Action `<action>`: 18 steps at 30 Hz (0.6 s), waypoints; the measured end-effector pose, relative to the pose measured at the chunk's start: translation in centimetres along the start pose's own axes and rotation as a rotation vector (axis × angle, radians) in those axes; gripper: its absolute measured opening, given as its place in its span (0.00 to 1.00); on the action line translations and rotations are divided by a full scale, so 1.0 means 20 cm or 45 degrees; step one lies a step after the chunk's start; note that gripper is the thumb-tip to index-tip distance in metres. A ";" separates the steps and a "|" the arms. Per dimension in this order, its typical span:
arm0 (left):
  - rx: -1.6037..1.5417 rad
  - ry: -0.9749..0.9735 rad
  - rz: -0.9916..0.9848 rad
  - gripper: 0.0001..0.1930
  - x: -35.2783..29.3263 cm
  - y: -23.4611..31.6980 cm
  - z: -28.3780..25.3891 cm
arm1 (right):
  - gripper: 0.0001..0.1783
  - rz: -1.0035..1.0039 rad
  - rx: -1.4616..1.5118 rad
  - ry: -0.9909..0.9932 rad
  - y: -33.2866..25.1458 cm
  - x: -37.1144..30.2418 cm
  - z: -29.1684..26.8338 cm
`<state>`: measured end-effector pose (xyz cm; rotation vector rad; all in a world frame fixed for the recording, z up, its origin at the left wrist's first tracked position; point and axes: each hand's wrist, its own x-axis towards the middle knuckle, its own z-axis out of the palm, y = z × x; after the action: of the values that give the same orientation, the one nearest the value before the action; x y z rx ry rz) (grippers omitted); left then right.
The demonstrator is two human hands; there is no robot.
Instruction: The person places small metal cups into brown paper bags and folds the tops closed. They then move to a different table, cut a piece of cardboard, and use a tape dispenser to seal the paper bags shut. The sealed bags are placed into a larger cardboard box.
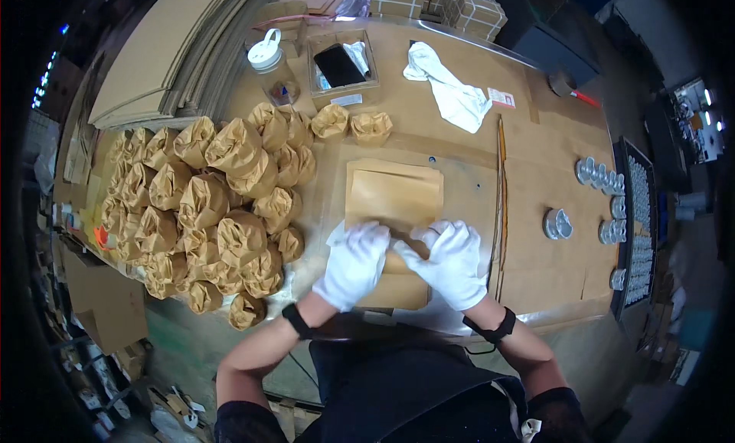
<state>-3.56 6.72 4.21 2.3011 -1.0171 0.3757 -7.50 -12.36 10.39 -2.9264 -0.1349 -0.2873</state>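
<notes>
Both hands wear white gloves and meet over a stack of flat brown kraft paper (394, 192) near the front of the table. My left hand (357, 263) has its fingers closed at the near part of the stack. Across from it, my right hand (450, 261) has its thumb and fingers pinched together. A piece of brown paper (408, 244) spans the gap between them, gripped from both sides; the gloves hide most of it. To the left stand many crumpled-top brown paper parcels (203, 202), crowded together. What lies inside them is hidden.
Silvery metal fittings (557, 224) stand at the right, beside a dark tray (649, 213) of similar parts. Flat cardboard (164, 52) leans at the back left. Behind are a bottle (274, 71), an open box (344, 91) and a white cloth (448, 87).
</notes>
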 end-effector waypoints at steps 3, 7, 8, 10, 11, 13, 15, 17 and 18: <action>0.033 -0.577 -0.410 0.16 0.29 -0.10 0.08 | 0.38 -0.305 -0.092 -0.051 0.03 0.08 0.18; 0.194 -0.330 0.074 0.28 0.31 -0.08 0.00 | 0.52 -0.201 0.052 -0.688 0.11 0.20 0.16; 0.158 -0.534 0.109 0.37 0.23 -0.08 0.01 | 0.52 -0.129 0.101 -0.930 0.13 0.23 0.13; -0.028 -0.495 0.256 0.38 0.19 -0.13 0.03 | 0.54 -0.205 0.157 -0.923 0.18 0.24 0.13; -0.041 -0.596 0.138 0.37 0.20 -0.18 0.05 | 0.54 -0.231 0.057 -0.820 0.18 0.25 0.12; -0.089 -0.815 -0.097 0.36 0.43 -0.25 0.00 | 0.52 -0.179 0.037 -0.717 0.20 0.29 0.09; -0.002 -0.703 -0.222 0.32 0.50 -0.34 0.06 | 0.49 -0.293 -0.014 -0.269 0.25 0.31 0.18; 0.135 -0.454 -0.125 0.31 0.47 -0.32 0.08 | 0.44 -0.262 0.101 0.062 0.27 0.30 0.31; 0.208 -0.276 0.065 0.31 0.37 -0.29 0.09 | 0.43 -0.225 0.200 0.069 0.27 0.30 0.36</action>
<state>5.81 4.40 3.99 2.5076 -1.1914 0.2407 0.21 -15.65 3.61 -2.7521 -0.3902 -0.3652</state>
